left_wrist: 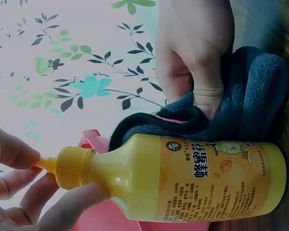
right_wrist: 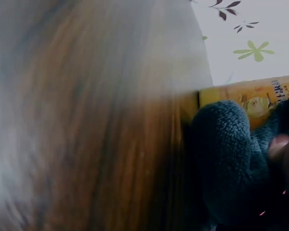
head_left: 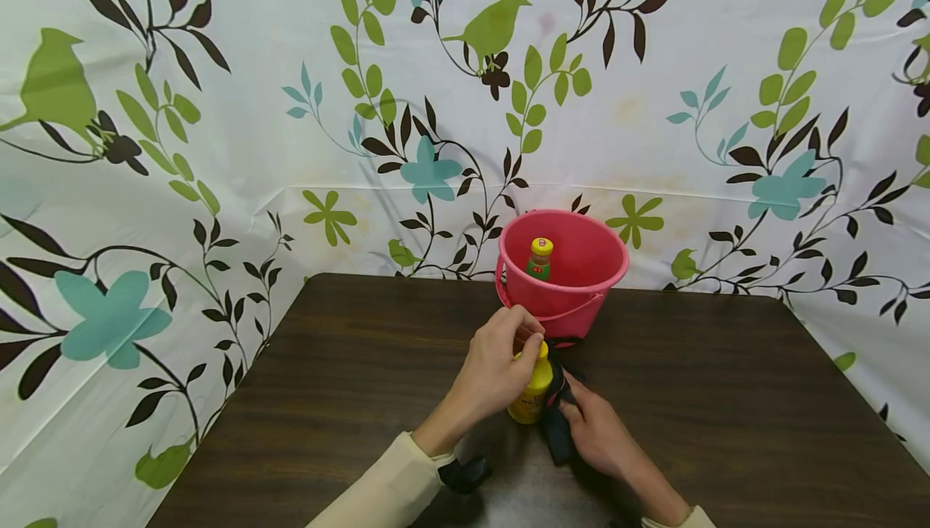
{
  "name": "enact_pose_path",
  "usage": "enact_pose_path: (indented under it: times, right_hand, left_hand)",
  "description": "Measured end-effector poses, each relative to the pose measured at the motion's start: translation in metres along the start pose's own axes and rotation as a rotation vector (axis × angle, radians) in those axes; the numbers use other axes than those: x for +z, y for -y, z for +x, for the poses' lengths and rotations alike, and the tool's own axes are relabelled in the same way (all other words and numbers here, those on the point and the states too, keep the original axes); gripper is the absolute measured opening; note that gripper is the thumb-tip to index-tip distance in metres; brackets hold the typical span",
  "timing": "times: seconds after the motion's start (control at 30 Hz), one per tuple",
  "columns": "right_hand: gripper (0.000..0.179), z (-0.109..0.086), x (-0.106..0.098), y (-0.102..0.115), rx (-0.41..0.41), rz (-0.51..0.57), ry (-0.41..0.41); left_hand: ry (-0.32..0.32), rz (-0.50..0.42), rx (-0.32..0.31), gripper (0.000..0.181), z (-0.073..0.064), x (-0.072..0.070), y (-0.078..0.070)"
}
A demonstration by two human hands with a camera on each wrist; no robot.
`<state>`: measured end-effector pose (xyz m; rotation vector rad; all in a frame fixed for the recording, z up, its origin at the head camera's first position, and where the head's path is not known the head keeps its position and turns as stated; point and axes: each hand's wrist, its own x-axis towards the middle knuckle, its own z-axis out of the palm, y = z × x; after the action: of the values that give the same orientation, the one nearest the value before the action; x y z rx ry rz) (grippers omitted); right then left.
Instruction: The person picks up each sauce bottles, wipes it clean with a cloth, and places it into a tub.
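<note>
A yellow squeeze bottle [head_left: 533,400] with a pointed nozzle cap [left_wrist: 75,167] stands upright on the table. My left hand [head_left: 500,357] holds it at the top, fingers about the nozzle and neck in the left wrist view. My right hand [head_left: 600,433] grips a dark grey fluffy cloth [left_wrist: 257,91], which lies folded against the bottle's side. A bit of pink shows at a fold of the cloth. In the right wrist view the cloth [right_wrist: 224,154] covers part of the bottle's label, and only a fingertip of that hand is plain.
Behind the hands stands a pink bucket [head_left: 563,289] with its handle hanging down. Inside it is a small yellow-capped bottle [head_left: 540,263] with a green label. The dark wooden table [head_left: 363,350] meets a leaf-and-bird patterned curtain [head_left: 465,108] at its back and sides.
</note>
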<state>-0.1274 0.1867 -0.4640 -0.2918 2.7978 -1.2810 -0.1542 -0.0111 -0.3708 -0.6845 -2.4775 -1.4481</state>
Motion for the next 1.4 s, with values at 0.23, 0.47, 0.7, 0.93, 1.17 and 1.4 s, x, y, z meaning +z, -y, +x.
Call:
enact_pose_path:
  times: [0.23,0.47,0.7,0.93,1.17,1.4]
  right_hand:
    - [0.065,0.001,-0.003,0.004,0.042,-0.061,0.056]
    - [0.061,0.003,-0.01,0.004,0.052,0.084,0.095]
    - [0.04,0.003,-0.021,0.02,0.132,0.199,0.021]
    - [0.03,0.0,-0.028,0.045,0.131,0.394,-0.088]
    - [0.033,-0.004,-0.033,0.06,0.114,0.415,-0.162]
    - [0.032,-0.012,-0.038,0.069,0.069,0.394,-0.265]
  left_hand:
    - [0.002,-0.022,0.003,0.007,-0.001,0.0,0.001]
    - [-0.003,-0.01,0.008,0.007,0.0,-0.001,0.0]
    - [-0.003,0.004,0.016,0.008,0.005,0.0,-0.001]
    - [0.001,0.007,0.011,0.008,0.005,0.0,-0.002]
    - [-0.003,0.038,0.019,0.006,0.003,0.001,-0.001]
    - [-0.013,0.056,0.022,0.006,-0.002,0.002,0.002]
